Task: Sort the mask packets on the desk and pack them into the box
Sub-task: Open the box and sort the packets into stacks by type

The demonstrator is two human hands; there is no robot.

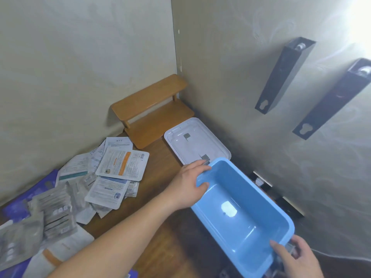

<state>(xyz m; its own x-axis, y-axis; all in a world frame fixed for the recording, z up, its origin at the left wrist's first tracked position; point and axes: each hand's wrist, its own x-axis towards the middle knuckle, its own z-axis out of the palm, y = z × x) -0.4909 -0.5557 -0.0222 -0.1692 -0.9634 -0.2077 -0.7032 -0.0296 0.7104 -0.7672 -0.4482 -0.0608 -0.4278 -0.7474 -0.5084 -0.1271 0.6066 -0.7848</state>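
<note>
An empty blue plastic box (243,215) sits at the right of the wooden desk (160,213). My left hand (190,183) grips its far left rim, thumb inside. My right hand (295,257) holds its near right corner, thumb over the rim. Mask packets (122,163) lie in a loose overlapping pile at the left: white ones with orange or blue print, several silver ones (54,209) and purple ones (16,207) nearer the wall.
The box's white and clear lid (196,141) lies upside down behind the box, by the wall corner. A small wooden two-tier shelf (152,111) stands in that corner. Two dark holders (285,75) hang on the right wall.
</note>
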